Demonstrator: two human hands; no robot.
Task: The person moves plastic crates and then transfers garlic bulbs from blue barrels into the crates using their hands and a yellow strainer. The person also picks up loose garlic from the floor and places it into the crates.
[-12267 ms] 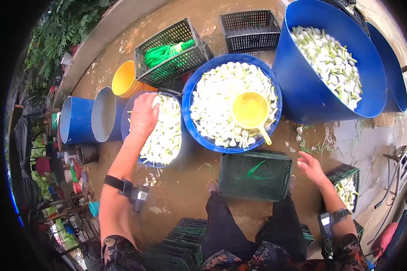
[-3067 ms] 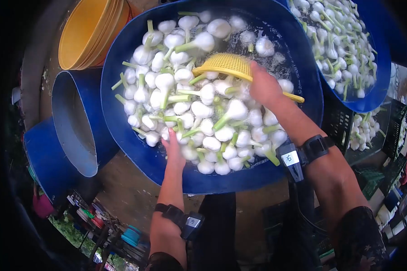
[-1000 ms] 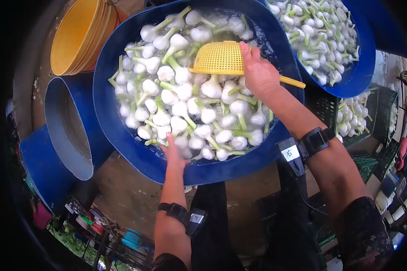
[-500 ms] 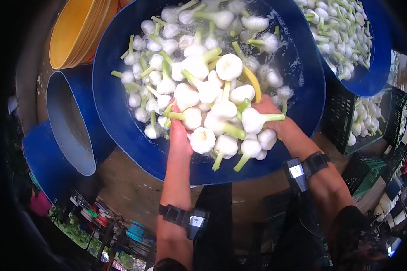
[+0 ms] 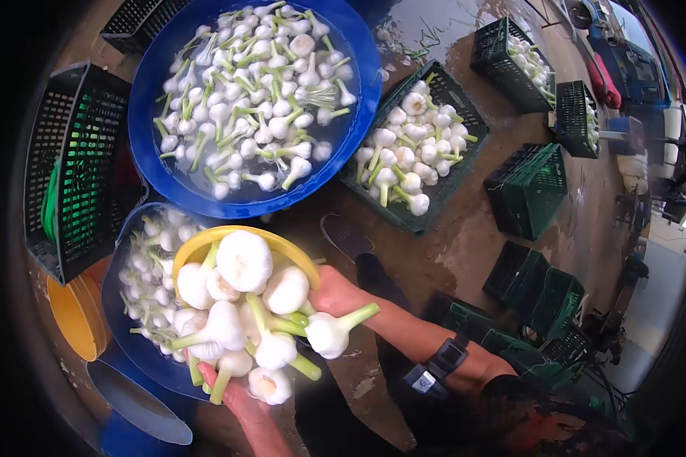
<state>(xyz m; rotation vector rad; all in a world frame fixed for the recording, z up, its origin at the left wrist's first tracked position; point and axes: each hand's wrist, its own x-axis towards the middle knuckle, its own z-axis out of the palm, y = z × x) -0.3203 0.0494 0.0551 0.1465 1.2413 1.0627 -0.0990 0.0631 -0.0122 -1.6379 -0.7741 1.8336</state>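
A yellow basin (image 5: pixel 301 257), heaped with white garlic bulbs (image 5: pixel 244 260) on cut green stems, is held up in both my hands. My right hand (image 5: pixel 334 291) grips its rim on the right side. At the near side, my left hand (image 5: pixel 240 394) is closed around the basin's edge, its fingers partly hidden by bulbs and stems. Behind and below the basin, a dark blue tub (image 5: pixel 113 286) contains more garlic in water. Ahead stands a bright blue tub (image 5: pixel 370 99) with many garlic bulbs floating in it.
Right of the bright blue tub, a green crate (image 5: pixel 358 192) holds garlic. Further right are more crates (image 5: pixel 532 183), some with garlic. Tall dark crates (image 5: pixel 53 175) and stacked yellow basins (image 5: pixel 76 320) stand at left. The floor (image 5: pixel 457 228) looks wet.
My view has swung right, bringing the bright blue tub and crates into sight. The garlic-filled basin has come out from over the dark blue tub, still in both hands.
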